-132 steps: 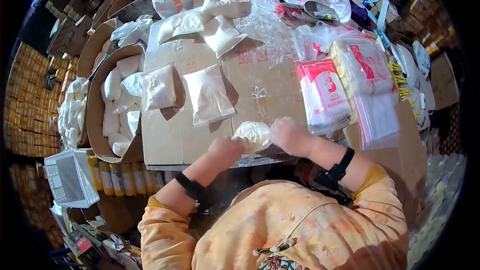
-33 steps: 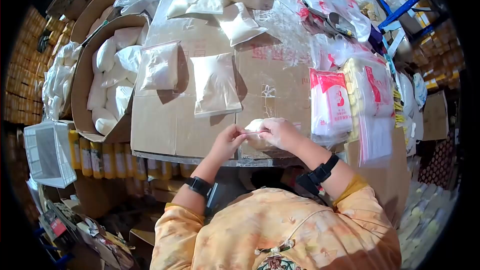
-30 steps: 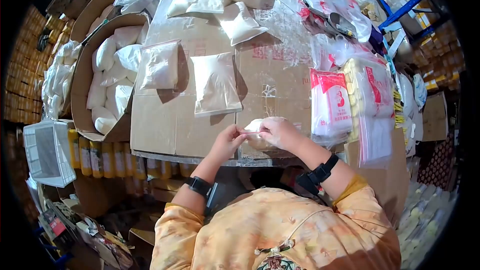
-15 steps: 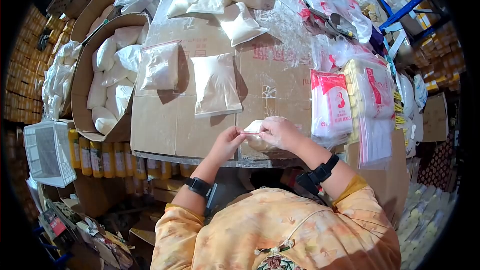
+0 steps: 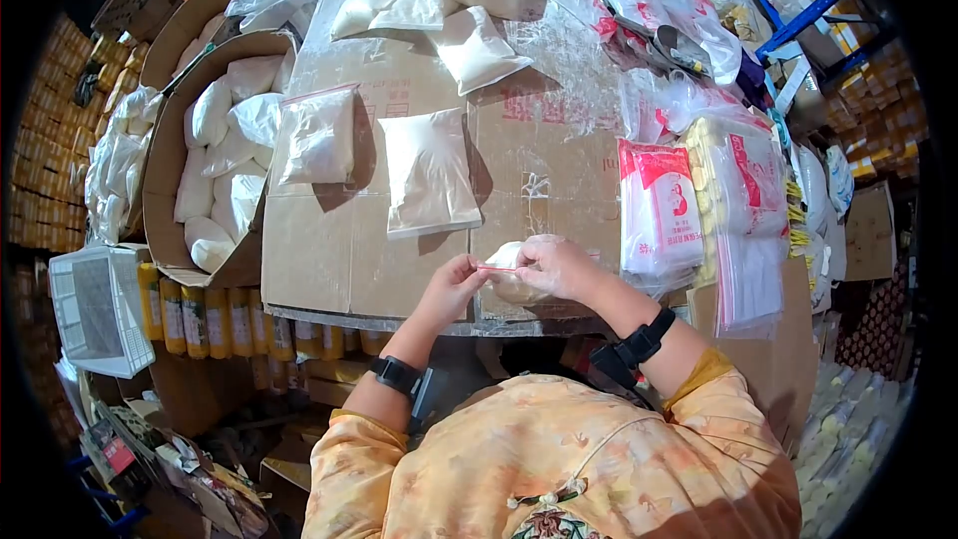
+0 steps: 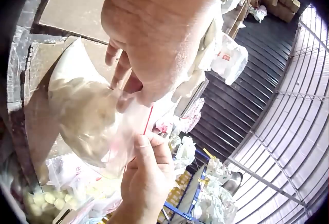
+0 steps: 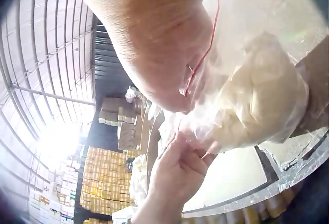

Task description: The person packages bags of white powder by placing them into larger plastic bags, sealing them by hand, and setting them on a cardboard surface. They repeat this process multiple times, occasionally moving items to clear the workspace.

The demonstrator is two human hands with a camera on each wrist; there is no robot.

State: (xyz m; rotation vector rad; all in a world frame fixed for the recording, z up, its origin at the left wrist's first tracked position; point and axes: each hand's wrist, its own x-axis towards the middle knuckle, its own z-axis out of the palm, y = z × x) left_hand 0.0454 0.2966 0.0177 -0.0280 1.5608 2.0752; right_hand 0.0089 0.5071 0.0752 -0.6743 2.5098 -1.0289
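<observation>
A clear zip bag part filled with pale powder (image 5: 514, 289) stands near the front edge of the cardboard-covered table (image 5: 329, 269). Its red zip strip (image 7: 212, 44) runs along the top between both hands. My left hand (image 5: 456, 284) pinches one end of that strip between thumb and fingers. On the other side, my right hand (image 5: 561, 268) pinches the strip, its thumb pressed on the plastic in the left wrist view. The powder bulges in the bag's lower part. Two filled bags, one flat and pale (image 5: 429, 172), the other (image 5: 317, 136) farther left, lie beyond the hands.
Several more filled bags (image 5: 479, 50) lie at the table's back. A carton (image 5: 165, 230) holding white bags stands at left, above a white plastic basket (image 5: 100, 309). Red-printed packs of empty bags (image 5: 659, 205) are stacked at right.
Several seconds ago the hands were farther apart at the bag's sides, the right one blurred; now they meet at the red strip. Over the last second they barely move.
</observation>
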